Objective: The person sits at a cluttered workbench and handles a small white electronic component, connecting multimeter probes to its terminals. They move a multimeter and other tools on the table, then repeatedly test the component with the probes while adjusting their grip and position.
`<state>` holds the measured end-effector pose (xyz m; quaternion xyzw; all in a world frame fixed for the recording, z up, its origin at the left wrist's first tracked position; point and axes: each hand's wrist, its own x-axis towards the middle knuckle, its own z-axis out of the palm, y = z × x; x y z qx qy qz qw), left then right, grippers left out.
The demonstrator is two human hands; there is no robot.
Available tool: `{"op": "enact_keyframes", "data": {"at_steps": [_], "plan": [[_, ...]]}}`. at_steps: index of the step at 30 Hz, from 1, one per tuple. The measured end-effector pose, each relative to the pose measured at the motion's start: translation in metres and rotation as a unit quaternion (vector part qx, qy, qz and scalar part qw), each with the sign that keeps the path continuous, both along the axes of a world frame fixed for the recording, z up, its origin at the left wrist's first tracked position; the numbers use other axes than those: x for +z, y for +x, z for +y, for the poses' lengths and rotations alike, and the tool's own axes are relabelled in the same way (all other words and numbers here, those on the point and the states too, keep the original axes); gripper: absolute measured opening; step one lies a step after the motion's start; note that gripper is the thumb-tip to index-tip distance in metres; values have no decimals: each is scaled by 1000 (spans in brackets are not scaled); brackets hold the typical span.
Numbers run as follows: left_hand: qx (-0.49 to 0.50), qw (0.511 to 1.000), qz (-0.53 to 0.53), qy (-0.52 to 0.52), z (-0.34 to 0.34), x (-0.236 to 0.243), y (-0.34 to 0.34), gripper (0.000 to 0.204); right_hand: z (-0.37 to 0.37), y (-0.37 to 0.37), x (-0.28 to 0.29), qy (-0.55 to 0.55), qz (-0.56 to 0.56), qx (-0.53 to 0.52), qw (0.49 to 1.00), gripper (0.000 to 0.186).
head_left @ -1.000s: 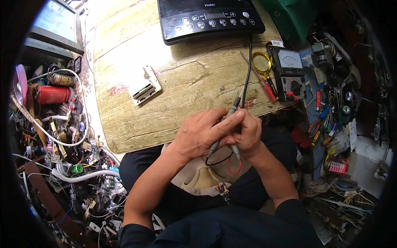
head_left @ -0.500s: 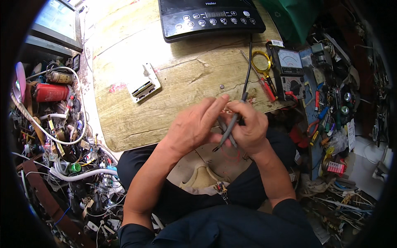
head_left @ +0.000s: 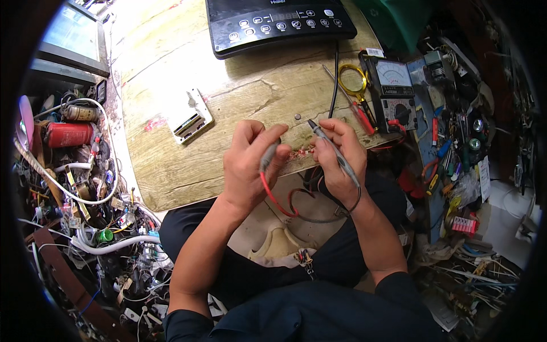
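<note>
1. The left hand (head_left: 248, 162) is closed around a grey probe (head_left: 268, 155), gripping it between thumb and fingers; its red lead (head_left: 270, 195) drops from the near end and loops below the table edge. The tip is largely masked by the fingers.
2. The right hand (head_left: 345, 162) grasps a second probe, the dark grey one (head_left: 337, 151), much like a pen, with a black lead (head_left: 359, 198) trailing from its rear. Its front end points up and to the left.
3. Done, as far as can be judged: the two probes are sorted one to each hand, well apart, with their leads hanging over the person's lap.
4. Not yet done: neither probe appears to be touching anything beyond the fingers. The dark grey probe's tip is near a small round disc (head_left: 297, 117) lying on the wooden table (head_left: 239, 102) (height is hard to judge from above, but contact does not show).
5. A needle-type multimeter (head_left: 397, 94) lies at the table's right edge, beside a yellow-rimmed magnifier (head_left: 352, 80) and a red-handled screwdriver (head_left: 362, 119); its reading is too small to tell.
6. The white device (head_left: 192, 117) and black cooktop (head_left: 279, 25) lie apart from both hands.
</note>
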<state>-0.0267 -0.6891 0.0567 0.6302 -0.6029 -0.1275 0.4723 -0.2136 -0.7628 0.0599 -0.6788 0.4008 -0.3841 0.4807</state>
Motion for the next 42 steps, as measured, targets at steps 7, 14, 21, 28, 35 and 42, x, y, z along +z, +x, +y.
{"op": "enact_keyframes", "data": {"at_steps": [7,14,21,28,35,42], "plan": [[33,976,205,66,-7,-10,-10,20,-7,5,-9,-62,66,0,996,18],[72,952,281,99,-3,-21,-18,19,-7,6,-5,-71,99,2,993,16],[50,954,248,159,0,-20,-14,23,-8,7,-3,-65,107,0,992,15],[49,956,244,153,-2,-22,-14,22,-10,6,-4,-52,105,-7,993,14],[50,953,251,162,-2,-20,-15,22,-9,7,-5,-51,97,-10,994,13],[65,954,269,115,-6,-23,-19,19,-11,7,-3,-53,93,-14,994,12]]}}
